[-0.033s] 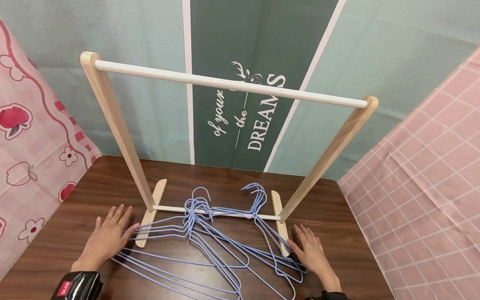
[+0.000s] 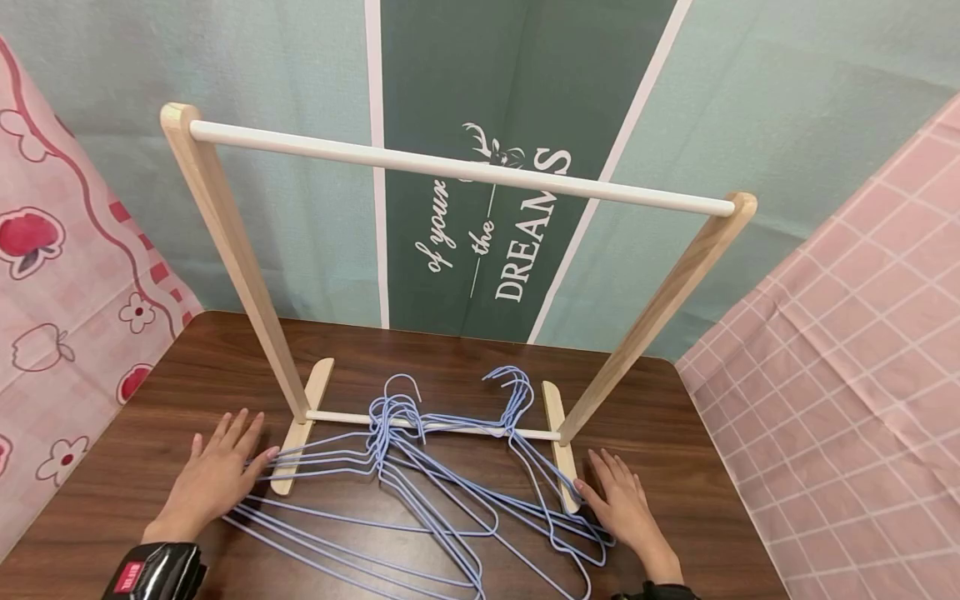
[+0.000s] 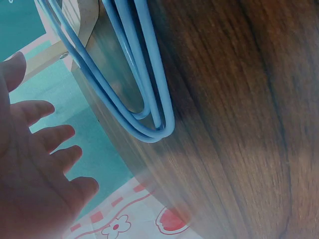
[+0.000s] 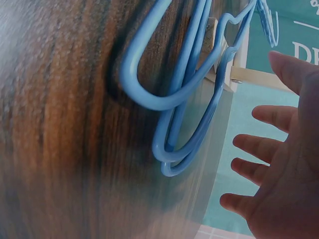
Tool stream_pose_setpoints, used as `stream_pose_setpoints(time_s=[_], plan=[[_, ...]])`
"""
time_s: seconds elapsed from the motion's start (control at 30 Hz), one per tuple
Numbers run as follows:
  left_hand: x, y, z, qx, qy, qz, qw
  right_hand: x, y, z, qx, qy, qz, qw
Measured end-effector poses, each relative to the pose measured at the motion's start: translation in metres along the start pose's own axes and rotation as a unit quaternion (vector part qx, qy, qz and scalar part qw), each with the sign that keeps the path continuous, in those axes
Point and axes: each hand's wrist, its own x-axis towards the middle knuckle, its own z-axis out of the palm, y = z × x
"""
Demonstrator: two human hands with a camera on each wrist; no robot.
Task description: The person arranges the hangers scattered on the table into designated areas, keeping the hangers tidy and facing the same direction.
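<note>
A heap of light blue wire hangers (image 2: 420,483) lies on the dark wooden surface (image 2: 720,467), spread across the near middle and tangled over the low crossbar of a small wooden clothes rack (image 2: 225,242). The hanger hooks gather in two bunches near that crossbar, one toward the left of middle and one toward the right, and the shoulders fan out toward the near edge. The rack's white top rail (image 2: 457,171) carries nothing.

The left hand (image 2: 217,475) lies flat on the surface with its fingers straight and spread, released and gripping nothing; its thumb tip is at the ends of the leftmost hangers, just beside the rack's left foot (image 2: 311,392). The left wrist view shows the rounded ends of the hangers (image 3: 149,124) close to the open left hand (image 3: 35,169). The right hand (image 2: 622,504) also lies flat and released, fingers straight, its inner edge touching the rightmost hanger ends by the rack's right foot (image 2: 551,400). In the right wrist view the blue loops (image 4: 174,124) sit near the spread fingers (image 4: 259,142).

No container is on the surface. The green backdrop panel (image 2: 517,83) behind the rack bears white lettering that reads "of your", "the" and "DREAMS", partly crossed by the rail, with a small deer head above. A black wrist strap (image 2: 153,571) on the left arm has a small red label, too small to read. Pink patterned cloths hang at the far left (image 2: 52,250) and right (image 2: 847,350).
</note>
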Motion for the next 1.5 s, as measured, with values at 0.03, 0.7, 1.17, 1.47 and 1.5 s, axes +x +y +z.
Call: stream_pose_setpoints(time_s=[0.03, 0.7, 1.17, 1.47, 1.5], plan=[[0.0, 0.0, 0.0, -0.001, 0.0, -0.001, 1.0, 0.0, 0.0, 0.0, 0.001, -0.001, 0.001, 1.0], [0.002, 0.003, -0.003, 0.023, -0.007, -0.001, 0.9997, 0.002, 0.004, -0.005, -0.002, 0.005, -0.007, 1.0], [0.0, 0.015, -0.013, 0.023, 0.072, -0.027, 0.9968, 0.038, -0.011, -0.032, 0.037, -0.031, 0.002, 0.999], [0.006, 0.034, -0.014, 0.008, 0.075, -0.002, 0.9971, 0.061, -0.024, -0.045, 0.061, 0.005, -0.003, 0.998], [0.007, 0.036, -0.014, 0.006, 0.076, 0.005, 0.9971, 0.062, -0.025, -0.046, 0.066, 0.009, -0.001, 0.998]])
